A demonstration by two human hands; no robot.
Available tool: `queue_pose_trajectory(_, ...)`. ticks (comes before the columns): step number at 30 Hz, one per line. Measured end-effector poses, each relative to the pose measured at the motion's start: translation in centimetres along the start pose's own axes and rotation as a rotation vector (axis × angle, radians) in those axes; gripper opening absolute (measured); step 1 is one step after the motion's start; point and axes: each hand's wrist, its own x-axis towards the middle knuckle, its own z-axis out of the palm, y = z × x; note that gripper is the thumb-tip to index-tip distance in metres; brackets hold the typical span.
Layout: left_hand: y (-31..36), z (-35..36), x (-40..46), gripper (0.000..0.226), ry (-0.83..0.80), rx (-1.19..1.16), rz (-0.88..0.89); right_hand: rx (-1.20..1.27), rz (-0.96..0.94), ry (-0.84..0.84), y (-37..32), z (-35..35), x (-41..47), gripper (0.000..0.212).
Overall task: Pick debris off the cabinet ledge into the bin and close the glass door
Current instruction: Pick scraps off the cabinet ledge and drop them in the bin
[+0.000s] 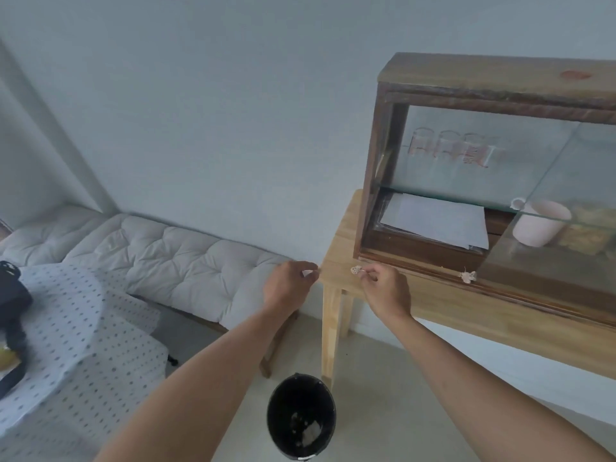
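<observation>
Head view: right hand (386,290) grip pinches a debris scrap (356,270); left hand (289,285) grip pinches a pale bit (307,273).

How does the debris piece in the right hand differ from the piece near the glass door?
The held debris piece is pinched at the right hand's fingertips, near the table's left corner; the loose debris piece lies untouched on the cabinet ledge, farther right. The loose one looks slightly larger. Both are small, pale and crumpled.

At my seven o'clock a white cloth with dark dots (83,328); at six, a round black plastic bin (301,418); at three, a brown wooden cabinet (493,81).
</observation>
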Motion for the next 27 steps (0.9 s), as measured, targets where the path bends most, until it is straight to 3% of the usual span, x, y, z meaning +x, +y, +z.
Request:
queue_pose_trajectory(12,-7.8,-0.4,-3.9,0.022,0.031,-0.022,-0.165,-0.012,-0.086,-0.249,-0.2,7.1,-2.8,0.019)
queue_pose_trajectory(27,-17.4,6.1,-8.0,0.019,-0.163,0.053,-0.426,-0.147,0.040,-0.486,6.8,16.1,-5.3,0.014)
